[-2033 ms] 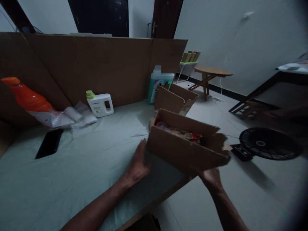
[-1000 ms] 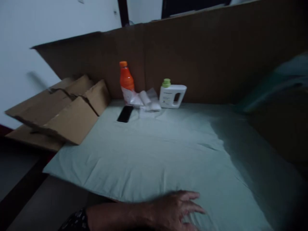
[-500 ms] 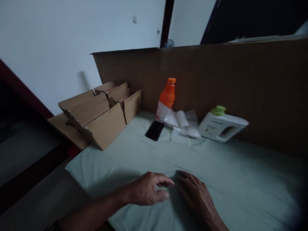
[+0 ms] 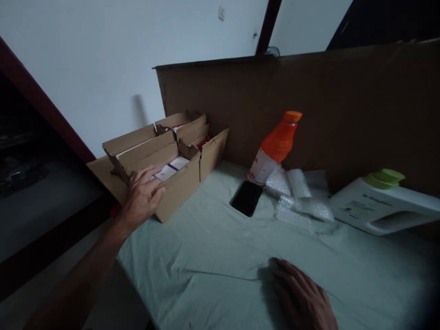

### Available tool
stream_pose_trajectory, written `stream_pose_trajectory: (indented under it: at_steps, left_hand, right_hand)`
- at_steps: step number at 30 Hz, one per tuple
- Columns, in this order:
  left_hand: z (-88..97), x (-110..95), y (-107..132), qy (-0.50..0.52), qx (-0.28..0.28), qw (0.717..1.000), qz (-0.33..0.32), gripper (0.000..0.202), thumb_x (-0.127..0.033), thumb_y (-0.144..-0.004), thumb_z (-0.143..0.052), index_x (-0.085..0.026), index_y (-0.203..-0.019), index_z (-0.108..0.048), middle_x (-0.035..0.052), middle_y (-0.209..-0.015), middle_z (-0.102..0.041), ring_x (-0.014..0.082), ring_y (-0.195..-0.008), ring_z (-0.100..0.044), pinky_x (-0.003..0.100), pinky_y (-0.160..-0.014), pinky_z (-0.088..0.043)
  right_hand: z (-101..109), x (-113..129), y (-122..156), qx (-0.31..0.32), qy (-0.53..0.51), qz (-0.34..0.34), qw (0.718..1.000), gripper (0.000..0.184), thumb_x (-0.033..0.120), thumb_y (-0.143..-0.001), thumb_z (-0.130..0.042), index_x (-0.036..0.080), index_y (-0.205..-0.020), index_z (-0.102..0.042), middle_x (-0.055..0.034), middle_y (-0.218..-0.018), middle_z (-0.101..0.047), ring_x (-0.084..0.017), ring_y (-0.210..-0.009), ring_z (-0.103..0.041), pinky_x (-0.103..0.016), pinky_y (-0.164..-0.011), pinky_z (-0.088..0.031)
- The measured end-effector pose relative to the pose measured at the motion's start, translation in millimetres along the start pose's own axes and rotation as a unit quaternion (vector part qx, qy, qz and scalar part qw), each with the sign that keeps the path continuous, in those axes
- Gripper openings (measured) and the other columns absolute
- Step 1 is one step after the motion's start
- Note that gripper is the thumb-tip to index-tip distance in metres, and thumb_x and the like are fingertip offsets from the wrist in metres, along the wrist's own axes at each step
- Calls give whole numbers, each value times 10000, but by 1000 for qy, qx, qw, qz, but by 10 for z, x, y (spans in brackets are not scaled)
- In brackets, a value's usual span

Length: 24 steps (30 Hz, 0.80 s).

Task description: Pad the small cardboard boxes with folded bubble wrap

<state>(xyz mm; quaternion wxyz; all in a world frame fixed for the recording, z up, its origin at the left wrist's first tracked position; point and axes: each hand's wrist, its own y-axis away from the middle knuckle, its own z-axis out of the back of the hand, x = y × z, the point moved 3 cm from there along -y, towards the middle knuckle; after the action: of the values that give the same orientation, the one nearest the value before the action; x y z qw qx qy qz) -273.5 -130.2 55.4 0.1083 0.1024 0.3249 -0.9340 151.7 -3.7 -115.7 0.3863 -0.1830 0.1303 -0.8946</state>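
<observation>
My left hand is at the near end of a divided cardboard box, its fingers extended over the edge into the front compartment and its thumb by the front wall. White packets with purple edges lie in that compartment, close to the fingertips; whether they touch is hard to tell. Nothing is visibly held in this hand. My right hand rests palm down on the pale green cloth, fingers stretched and slightly bent, with nothing seen in it.
A black phone lies mid-table. Behind it an orange bottle leans beside bubble wrap. On the right is a white jug with a green cap. A tall cardboard panel closes the back.
My left hand has moved from beside my right hand, leftward and forward to the cardboard box. The view has shifted left and closer. My right hand stays on the cloth.
</observation>
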Motion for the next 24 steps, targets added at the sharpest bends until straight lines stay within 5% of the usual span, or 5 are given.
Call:
stream_pose_trajectory:
  at_steps: [6,8,11,17,24]
  left_hand:
    - [278,-171,483,120,22,989,-87,163,-208,-901,-574,-222,-834,-722,47,-1489,-524,320,-1469,-351,550,-1185,-341]
    - [368,-75,701,169,-9,984,-55,127,-231,-881,-636,-256,-952,-738,18,-1571,-427,331,-1477,-347,551,-1202,-320]
    - [371,166,1054,277,-77,955,71,535,-314,-842,-713,-311,-1353,-554,51,-1635,-315,334,-1461,-380,534,-1200,-335]
    - [-116,259,1544,413,60,875,244,839,-453,-870,-659,-214,-1559,-245,148,-1568,-407,372,-1420,-425,536,-1170,-371]
    - [-610,-448,1633,458,139,854,206,870,-461,-874,-635,-229,-1576,-177,158,-1575,-382,390,-1441,-387,575,-1185,-327]
  right_hand:
    - [126,78,6,-35,-59,-31,997,294,438,-928,-507,256,-986,-730,-94,-1192,-728,-310,-1053,-696,-481,-829,-577]
    - [171,185,40,-32,-97,-45,994,301,443,-926,-529,246,-1085,-692,-107,-1247,-700,-302,-1093,-682,-476,-882,-572]
    - [151,430,60,12,-155,-45,987,455,439,-929,-554,249,-1343,-557,-125,-1378,-616,-305,-1234,-608,-493,-1002,-525]
    - [-40,1076,-144,65,-280,-2,958,783,484,-912,-603,261,-1565,-233,-165,-1544,-423,-330,-1369,-483,-505,-1036,-504]
    - [336,1068,-50,-1,-302,-76,950,743,557,-852,-651,224,-1466,-395,-144,-1366,-573,-331,-1206,-584,-491,-991,-519]
